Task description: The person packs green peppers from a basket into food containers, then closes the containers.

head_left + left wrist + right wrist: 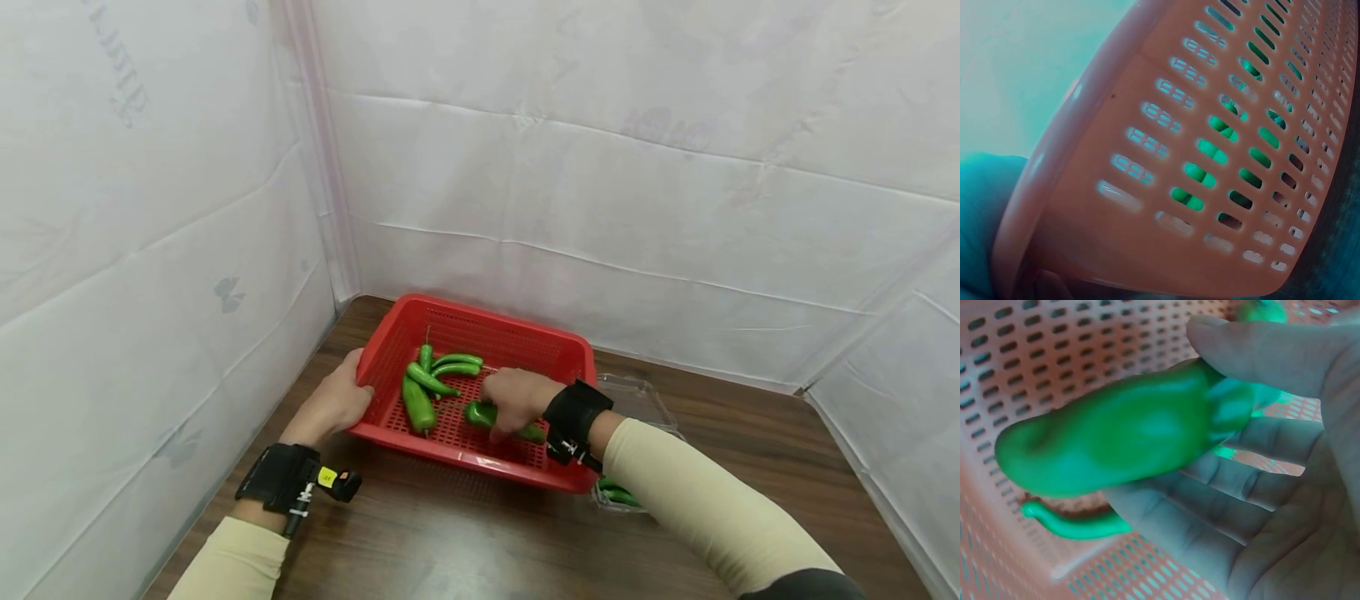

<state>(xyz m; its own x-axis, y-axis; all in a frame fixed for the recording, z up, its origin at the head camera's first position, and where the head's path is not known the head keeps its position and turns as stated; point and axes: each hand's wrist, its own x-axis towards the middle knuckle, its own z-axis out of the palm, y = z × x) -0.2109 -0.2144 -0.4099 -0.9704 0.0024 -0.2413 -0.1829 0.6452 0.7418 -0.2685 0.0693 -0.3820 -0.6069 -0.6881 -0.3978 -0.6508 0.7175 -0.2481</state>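
A red slotted basket (pixel 480 333) sits on the brown table and holds several green peppers (pixel 427 383). My left hand (pixel 341 402) grips the basket's left rim; in the left wrist view that hand (pixel 982 212) lies against the basket wall (pixel 1147 206), with green showing through the slots. My right hand (pixel 513 400) is inside the basket, holding a fat green pepper (pixel 480 413) just above the floor. Close up, this pepper (pixel 1129 431) lies between my thumb (pixel 1260 347) and my curled fingers (pixel 1222 500). A thin pepper (pixel 1079 526) lies under it.
A clear plastic container (pixel 641 400) stands right of the basket, partly behind my right forearm, with green peppers (pixel 618 493) in its near end. White sheeted walls close in at the left, back and right. Bare table (pixel 450 542) lies in front of the basket.
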